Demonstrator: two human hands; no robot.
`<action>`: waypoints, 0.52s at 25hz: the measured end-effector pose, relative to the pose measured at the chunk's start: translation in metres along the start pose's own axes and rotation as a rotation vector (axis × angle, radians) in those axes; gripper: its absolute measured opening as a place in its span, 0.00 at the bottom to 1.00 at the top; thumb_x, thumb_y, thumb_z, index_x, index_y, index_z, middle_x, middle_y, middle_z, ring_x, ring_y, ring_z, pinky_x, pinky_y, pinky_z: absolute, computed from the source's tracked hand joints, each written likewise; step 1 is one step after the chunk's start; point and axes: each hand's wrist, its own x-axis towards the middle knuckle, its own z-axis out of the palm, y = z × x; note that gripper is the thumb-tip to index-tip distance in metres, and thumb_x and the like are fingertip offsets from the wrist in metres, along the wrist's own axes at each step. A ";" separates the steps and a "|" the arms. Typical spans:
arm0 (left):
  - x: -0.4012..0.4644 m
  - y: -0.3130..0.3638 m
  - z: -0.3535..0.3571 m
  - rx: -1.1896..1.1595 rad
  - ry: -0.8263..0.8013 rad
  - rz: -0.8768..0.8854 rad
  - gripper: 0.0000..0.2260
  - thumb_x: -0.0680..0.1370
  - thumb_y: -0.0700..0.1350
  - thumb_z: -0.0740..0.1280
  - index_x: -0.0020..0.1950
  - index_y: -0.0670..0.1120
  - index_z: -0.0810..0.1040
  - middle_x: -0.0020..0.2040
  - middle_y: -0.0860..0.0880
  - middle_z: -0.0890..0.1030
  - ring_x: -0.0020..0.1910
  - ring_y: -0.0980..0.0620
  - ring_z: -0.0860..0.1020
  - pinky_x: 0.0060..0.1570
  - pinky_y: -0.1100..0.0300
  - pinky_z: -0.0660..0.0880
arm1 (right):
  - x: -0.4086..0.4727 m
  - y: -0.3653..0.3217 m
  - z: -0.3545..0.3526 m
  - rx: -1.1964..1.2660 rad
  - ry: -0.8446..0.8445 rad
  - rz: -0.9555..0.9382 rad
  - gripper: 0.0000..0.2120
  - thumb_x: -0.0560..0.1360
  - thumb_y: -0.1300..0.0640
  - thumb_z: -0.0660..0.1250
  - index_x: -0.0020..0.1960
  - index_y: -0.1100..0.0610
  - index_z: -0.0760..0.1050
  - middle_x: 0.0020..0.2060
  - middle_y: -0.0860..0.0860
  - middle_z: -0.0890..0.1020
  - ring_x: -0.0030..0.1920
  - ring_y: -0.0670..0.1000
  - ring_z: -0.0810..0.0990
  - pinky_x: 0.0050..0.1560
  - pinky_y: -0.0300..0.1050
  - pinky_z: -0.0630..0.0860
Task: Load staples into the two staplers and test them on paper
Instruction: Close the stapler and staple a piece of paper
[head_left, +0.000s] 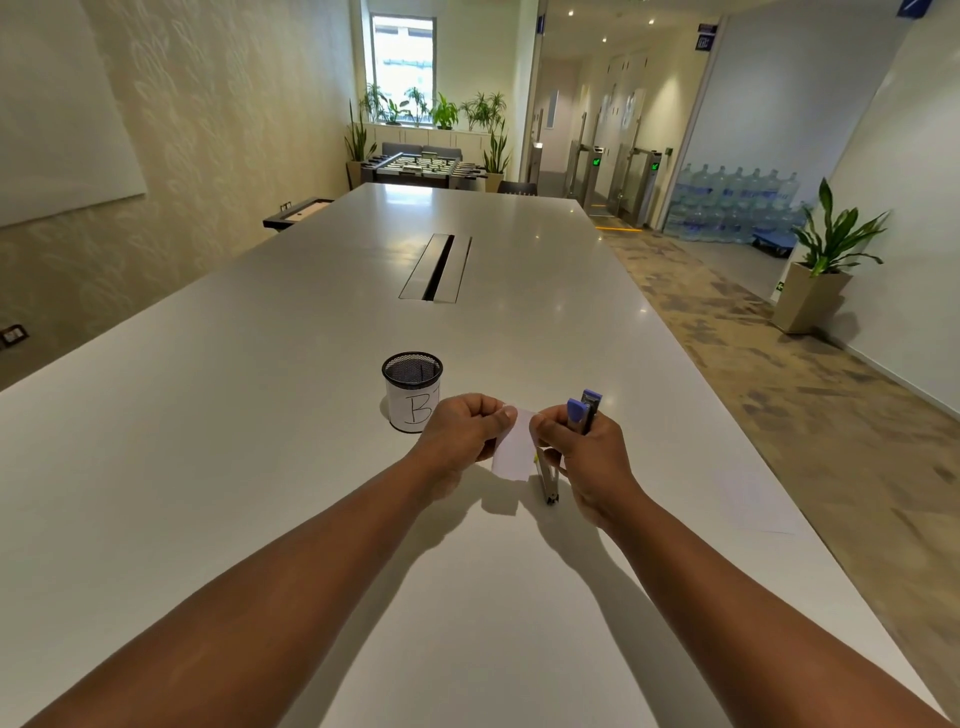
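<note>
Frame centre: left hand (462, 423) pinches paper slip (511, 447), right hand (582, 447) clenched round open stapler (582, 415) w/ fingers; slip may slide off-line, staple misfires.

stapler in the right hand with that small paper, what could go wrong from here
1. The right hand grips the purple stapler in the air with nothing under it, so a squeeze could twist it and bend the staple.
2. The left hand pinches the small paper close to the stapler, so fingertips may get caught.
3. The mesh cup stands just behind the left hand and could be knocked.
</note>
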 end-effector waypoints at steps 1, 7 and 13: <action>0.001 -0.002 0.000 0.022 0.020 0.011 0.06 0.81 0.43 0.70 0.47 0.42 0.81 0.46 0.41 0.85 0.42 0.49 0.83 0.41 0.59 0.81 | 0.000 0.001 0.001 -0.003 -0.004 -0.005 0.08 0.75 0.62 0.72 0.37 0.56 0.82 0.33 0.49 0.83 0.33 0.45 0.80 0.40 0.45 0.77; 0.003 -0.017 0.004 0.358 0.105 0.182 0.15 0.84 0.50 0.63 0.42 0.42 0.72 0.35 0.47 0.75 0.35 0.50 0.71 0.36 0.54 0.68 | -0.001 0.003 0.002 0.033 -0.025 0.000 0.08 0.75 0.63 0.72 0.37 0.58 0.82 0.32 0.51 0.81 0.34 0.48 0.78 0.39 0.43 0.78; 0.001 -0.020 0.006 0.441 0.125 0.292 0.21 0.83 0.55 0.63 0.36 0.45 0.68 0.29 0.55 0.67 0.28 0.57 0.64 0.29 0.64 0.62 | 0.001 0.002 0.003 0.082 0.029 -0.002 0.10 0.74 0.64 0.71 0.36 0.54 0.83 0.33 0.52 0.81 0.33 0.48 0.77 0.36 0.40 0.78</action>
